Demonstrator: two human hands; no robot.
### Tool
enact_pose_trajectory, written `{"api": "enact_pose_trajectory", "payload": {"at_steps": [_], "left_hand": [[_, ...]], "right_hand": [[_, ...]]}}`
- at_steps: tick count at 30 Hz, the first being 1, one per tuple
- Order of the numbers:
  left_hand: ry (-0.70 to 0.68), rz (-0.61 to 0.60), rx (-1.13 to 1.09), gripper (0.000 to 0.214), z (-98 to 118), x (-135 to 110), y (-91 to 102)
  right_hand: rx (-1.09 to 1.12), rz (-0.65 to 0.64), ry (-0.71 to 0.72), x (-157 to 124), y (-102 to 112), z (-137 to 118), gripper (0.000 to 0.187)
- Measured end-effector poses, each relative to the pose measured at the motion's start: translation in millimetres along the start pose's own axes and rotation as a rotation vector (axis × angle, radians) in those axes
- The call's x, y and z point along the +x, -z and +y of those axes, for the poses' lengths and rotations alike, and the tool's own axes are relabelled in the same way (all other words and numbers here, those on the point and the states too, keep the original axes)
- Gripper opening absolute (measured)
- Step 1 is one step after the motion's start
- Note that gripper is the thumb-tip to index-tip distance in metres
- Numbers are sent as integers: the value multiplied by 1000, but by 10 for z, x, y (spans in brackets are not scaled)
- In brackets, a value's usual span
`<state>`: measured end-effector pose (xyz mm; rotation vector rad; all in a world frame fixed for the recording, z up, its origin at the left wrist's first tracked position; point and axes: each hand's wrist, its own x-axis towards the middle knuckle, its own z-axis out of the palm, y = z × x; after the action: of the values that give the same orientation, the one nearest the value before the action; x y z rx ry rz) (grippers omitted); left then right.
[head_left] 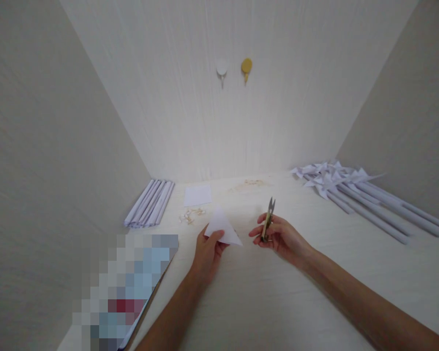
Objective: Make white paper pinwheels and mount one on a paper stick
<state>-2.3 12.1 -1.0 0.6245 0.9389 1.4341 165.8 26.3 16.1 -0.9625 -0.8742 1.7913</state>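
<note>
My left hand (208, 251) pinches a folded white paper triangle (221, 226), its thumb on top and its fingers underneath. To the right, my right hand (278, 236) is closed around a pair of thread snips (268, 222) whose pointed blades face up and away from me. The blades are slightly parted and stand apart from the paper. Just beyond my left hand lie small cotton-bud-like sticks (192, 215) in a loose heap. A stack of white paper squares (198, 195) rests behind them.
Rolled paper tubes (149, 204) lie together at the back left. Paper pinwheels on tube sticks (336, 180) are piled at the right. Thin tan bits (254, 183) lie near the back wall, which carries a white hook (221, 68) and a yellow hook (246, 66). A pixelated flat object (139, 287) sits front left.
</note>
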Motion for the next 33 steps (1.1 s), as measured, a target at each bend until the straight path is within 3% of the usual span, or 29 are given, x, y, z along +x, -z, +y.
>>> {"api": "enact_pose_trajectory", "payload": {"at_steps": [5,9,14,18,21,24,28,33], "left_hand": [[18,-93,86,25,3,-33,10],[1,-87,109,24,15,-30,4],[7,-73,135,25,9,-29,-6],[-49,-69,191,21,9,-15,2],[-92,-80,229,19,7,-2,4],[-111,-124,284,20,-7,-3,0],[-120,-230,402,24,-40,-30,-9],[-100,-284,527,16,-41,-66,-30]], "right_hand": [[6,-75,38,-29,30,157,25],[17,-182,36,-38,-10,190,19],[33,-248,70,-30,-11,206,24],[-15,-312,67,-31,-26,223,29],[-7,-364,46,-40,-48,237,22],[6,-315,65,-30,-69,260,19],[-47,-155,147,-2,-92,316,20],[-112,-22,211,-1,-100,351,21]]}}
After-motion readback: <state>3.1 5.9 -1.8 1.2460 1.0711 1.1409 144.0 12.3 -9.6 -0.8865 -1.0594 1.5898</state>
